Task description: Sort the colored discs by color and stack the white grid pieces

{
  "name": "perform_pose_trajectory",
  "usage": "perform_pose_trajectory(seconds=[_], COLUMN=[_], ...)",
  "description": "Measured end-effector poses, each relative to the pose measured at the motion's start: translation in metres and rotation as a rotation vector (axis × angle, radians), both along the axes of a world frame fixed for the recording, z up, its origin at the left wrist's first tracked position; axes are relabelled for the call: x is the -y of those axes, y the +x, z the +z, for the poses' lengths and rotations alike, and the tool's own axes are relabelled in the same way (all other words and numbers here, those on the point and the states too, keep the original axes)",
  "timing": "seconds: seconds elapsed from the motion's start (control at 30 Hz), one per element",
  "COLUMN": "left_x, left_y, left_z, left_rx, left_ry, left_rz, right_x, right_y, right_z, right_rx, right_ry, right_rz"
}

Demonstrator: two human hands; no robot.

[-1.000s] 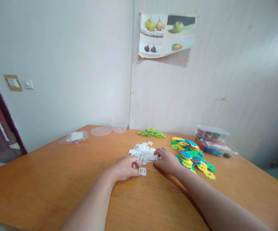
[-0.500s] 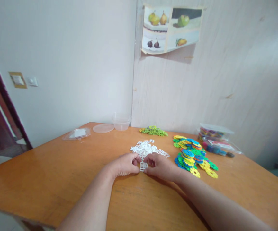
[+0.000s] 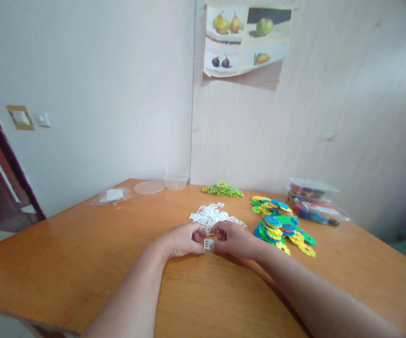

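Note:
Between my two hands is a small white plastic window-shaped piece (image 3: pixel 208 244), a rectangular frame with openings in it. The thumb of my left hand (image 3: pixel 182 239) meets its left edge, the fingers curled behind. On the other side, my right hand (image 3: pixel 237 240) has its thumb over the right edge and its forefinger bent above. Just beyond my fingertips lies a loose pile of similar white pieces (image 3: pixel 210 215), its near part partly hidden by my hands. Both hands rest low over the orange-brown table (image 3: pixel 203 295).
Notched discs in several colours (image 3: pixel 276 225) are heaped to the right. Behind are green pieces (image 3: pixel 223 189), a clear tub (image 3: pixel 175 178), a round lid (image 3: pixel 149 188) and a clear package (image 3: pixel 111 195). Stacked plastic boxes (image 3: pixel 313 197) stand at the back right, near the wall.
The white piece has tilted between my fingers, and its openings look different. My right thumb covers a little more of its right edge. The view has shifted slightly.

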State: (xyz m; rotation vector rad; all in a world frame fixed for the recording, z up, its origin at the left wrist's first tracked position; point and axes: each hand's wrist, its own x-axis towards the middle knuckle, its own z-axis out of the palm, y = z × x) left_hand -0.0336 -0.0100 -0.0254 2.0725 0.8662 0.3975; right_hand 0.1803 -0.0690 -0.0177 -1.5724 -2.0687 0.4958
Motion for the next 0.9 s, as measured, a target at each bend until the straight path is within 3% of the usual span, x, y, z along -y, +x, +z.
perform_pose_trajectory(seconds=[0.17,0.3,0.6,0.9], left_x=[0.001,0.002,0.004,0.005], left_y=[0.001,0.003,0.005,0.005], left_z=[-0.001,-0.002,-0.001,0.001], left_rx=[-0.022,-0.027,-0.028,-0.044], left_ry=[0.016,0.032,0.052,0.052], left_rz=[0.013,0.031,0.043,0.053], right_x=[-0.01,-0.015,-0.012,-0.01], right_y=[0.02,0.038,0.04,0.027], right_z=[0.018,0.021,0.009,0.007], right_rx=[0.09,0.166,0.316,0.253], right_ry=[0.064,0.077,0.009,0.032], right_rz=[-0.29,-0.382,-0.363,-0.23])
